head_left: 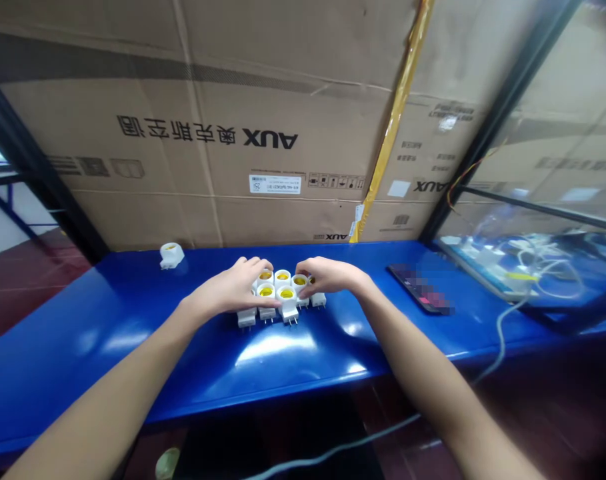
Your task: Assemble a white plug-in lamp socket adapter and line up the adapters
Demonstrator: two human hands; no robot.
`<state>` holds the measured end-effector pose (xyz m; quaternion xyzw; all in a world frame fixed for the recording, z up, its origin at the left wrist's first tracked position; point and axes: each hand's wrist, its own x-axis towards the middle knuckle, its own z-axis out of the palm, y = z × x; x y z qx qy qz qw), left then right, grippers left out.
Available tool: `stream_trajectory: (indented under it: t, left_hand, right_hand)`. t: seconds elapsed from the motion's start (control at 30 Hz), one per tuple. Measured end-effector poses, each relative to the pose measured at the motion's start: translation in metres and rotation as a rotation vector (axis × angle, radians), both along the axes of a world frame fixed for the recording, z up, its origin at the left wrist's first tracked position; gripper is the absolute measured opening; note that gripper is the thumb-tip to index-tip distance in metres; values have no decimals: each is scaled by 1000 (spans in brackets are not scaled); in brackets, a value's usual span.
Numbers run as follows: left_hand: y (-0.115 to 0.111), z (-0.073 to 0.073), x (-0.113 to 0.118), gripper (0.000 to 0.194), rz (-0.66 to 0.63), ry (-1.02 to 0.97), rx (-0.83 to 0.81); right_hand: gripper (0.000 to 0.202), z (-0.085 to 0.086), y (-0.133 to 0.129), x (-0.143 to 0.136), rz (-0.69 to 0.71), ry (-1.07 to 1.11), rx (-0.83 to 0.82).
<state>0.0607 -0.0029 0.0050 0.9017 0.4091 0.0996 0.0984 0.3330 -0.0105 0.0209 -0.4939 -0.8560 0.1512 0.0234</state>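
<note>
Several white plug-in bulb sockets (287,298) stand close together in rows on the blue tabletop. Yellow shows inside their round openings, and metal prongs stick out toward me. From the left, my left hand (237,285) curves around the cluster, its thumb stretched along the front sockets and its fingers at the back. My right hand (327,275) is closed on sockets at the right end, its fingertips beside their rims. The hands partly cover the outer sockets. One more bulb socket (171,255) lies apart at the back left.
The blue table (197,373) backs onto large cardboard boxes (193,167). A dark phone (419,289) lies to the right. Beyond a black metal post (487,127) sits a tray (483,270) with tangled cables. A pale cable (500,340) hangs over the right side.
</note>
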Motion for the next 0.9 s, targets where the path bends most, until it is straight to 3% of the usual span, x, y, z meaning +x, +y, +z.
stream_trajectory:
  t: [0.47, 0.6, 0.67, 0.77, 0.9]
  left_hand:
    - [-1, 2, -1, 88, 8, 0, -8]
    - [3, 7, -8, 91, 23, -79, 7]
    - [10, 10, -13, 81, 94, -193, 58]
    - [25, 11, -22, 53, 250, -449, 243]
    - [46, -3, -36, 56, 417, -620, 369]
  right_hand:
    - [40, -1, 2, 6, 45, 51, -40]
    - [55, -2, 8, 20, 27, 201, -201]
    - [56, -5, 16, 31, -19, 306, -257]
    - [60, -17, 32, 43, -201, 487, -47]
    - [54, -44, 51, 39, -379, 590, 269]
